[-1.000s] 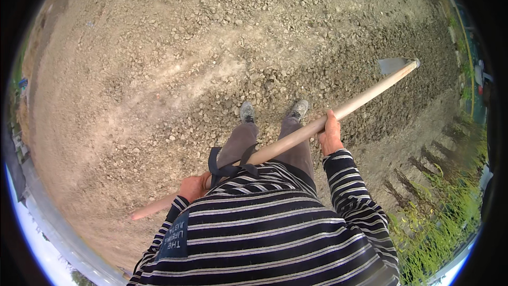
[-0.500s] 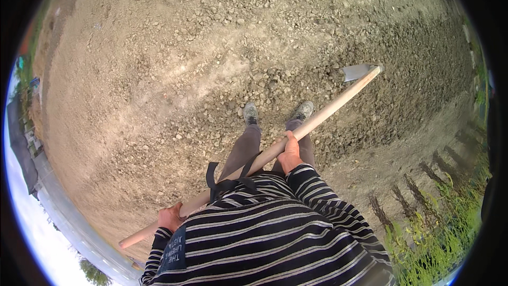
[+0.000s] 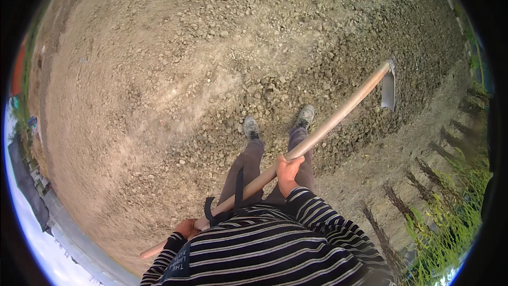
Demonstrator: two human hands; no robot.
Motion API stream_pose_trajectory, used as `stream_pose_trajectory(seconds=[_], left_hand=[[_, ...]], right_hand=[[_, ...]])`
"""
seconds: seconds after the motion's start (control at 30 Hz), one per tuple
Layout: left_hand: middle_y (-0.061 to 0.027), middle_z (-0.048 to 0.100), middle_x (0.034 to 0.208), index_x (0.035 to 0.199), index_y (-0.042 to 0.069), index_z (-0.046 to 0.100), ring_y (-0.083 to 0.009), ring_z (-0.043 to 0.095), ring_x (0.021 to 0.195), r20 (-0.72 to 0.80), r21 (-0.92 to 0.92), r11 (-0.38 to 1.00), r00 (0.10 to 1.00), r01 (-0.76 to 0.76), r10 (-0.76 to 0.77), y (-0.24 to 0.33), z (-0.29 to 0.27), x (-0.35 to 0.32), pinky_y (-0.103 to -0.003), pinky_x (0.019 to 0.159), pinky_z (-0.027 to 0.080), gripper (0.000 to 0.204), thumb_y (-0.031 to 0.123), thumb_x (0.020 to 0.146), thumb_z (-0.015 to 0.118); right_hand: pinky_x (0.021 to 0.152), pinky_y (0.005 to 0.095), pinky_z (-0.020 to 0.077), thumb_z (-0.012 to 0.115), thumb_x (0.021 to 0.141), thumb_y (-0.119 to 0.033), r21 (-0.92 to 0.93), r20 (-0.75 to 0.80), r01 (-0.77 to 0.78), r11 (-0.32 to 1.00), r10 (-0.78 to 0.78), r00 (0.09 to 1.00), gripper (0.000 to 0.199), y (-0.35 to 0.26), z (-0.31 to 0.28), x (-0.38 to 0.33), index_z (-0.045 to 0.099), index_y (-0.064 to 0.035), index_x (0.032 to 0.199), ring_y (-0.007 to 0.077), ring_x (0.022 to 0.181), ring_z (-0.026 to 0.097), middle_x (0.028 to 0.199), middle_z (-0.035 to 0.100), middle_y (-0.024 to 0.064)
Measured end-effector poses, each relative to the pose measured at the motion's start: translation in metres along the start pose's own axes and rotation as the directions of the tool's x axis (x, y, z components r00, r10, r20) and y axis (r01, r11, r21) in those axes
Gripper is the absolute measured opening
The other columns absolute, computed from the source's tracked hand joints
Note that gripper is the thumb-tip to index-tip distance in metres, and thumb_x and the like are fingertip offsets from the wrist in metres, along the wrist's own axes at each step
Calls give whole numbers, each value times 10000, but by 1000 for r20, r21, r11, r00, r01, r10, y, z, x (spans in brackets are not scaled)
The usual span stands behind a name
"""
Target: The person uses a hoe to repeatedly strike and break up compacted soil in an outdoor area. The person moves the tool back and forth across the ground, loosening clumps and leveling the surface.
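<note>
A hoe with a long pale wooden handle [image 3: 338,117] slants across my body, from low on the left to the upper right. Its grey metal blade [image 3: 388,92] is at the far right end, turned with its edge toward me, over the loose soil; whether it touches the ground I cannot tell. My right hand [image 3: 289,173] is wrapped round the handle in front of my thighs. Lower down at my left side, my left hand [image 3: 187,228] grips the handle near its butt end, partly hidden by my sleeve. Dark straps [image 3: 239,186] hang over the handle at my waist.
Cloddy, stony soil [image 3: 264,92] spreads round my shoes [image 3: 251,128]. A row of green plants with dark stems [image 3: 444,212] lines the right side. At the far left lies a long pale low structure [image 3: 79,238] beside a dark roof [image 3: 27,185].
The hoe's head has moved right, and its blade has turned from pointing left to pointing toward me. Both hands have shifted nearer my body, still on the handle.
</note>
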State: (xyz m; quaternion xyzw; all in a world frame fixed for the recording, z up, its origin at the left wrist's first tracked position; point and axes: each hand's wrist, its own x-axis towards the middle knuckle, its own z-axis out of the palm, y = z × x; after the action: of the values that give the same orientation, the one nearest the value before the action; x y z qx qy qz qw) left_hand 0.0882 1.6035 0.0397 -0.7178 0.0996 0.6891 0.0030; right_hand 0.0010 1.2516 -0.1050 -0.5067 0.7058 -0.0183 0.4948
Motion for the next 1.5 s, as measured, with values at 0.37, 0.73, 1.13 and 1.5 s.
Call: stream_pose_trajectory(seconds=[0.37,0.73,1.13,1.5], left_hand=[[-100,587,644,809,154,543,-284,586,645,-274,256,949,955,185,-113,-1,-3,-24,-393,562,459,245,329,641,576],[-156,608,797,876,114,598,-310,577,766,63,-46,990,989,137,-134,-94,33,-8,-406,671,456,334,335,626,620],[-151,595,724,1011,185,518,-334,577,695,-130,151,982,987,116,-97,-79,91,-14,-433,592,455,395,447,717,495],[-126,563,609,811,152,502,-306,571,582,-402,102,994,915,46,-1,17,75,-7,-401,499,433,301,412,676,569]], right_hand=[[504,382,439,634,656,-123,600,349,-657,457,588,729,310,28,16,22,470,-80,915,216,590,507,728,491,59],[692,330,432,642,682,-147,167,102,-123,978,107,989,485,48,45,-33,318,16,1004,239,747,535,830,511,150],[517,353,422,614,669,-128,486,558,-695,529,424,713,263,-3,12,4,431,-70,849,203,561,485,685,475,65],[442,286,407,586,710,-117,608,292,-357,709,219,931,177,-64,-20,68,443,-71,802,149,479,454,617,456,30]])
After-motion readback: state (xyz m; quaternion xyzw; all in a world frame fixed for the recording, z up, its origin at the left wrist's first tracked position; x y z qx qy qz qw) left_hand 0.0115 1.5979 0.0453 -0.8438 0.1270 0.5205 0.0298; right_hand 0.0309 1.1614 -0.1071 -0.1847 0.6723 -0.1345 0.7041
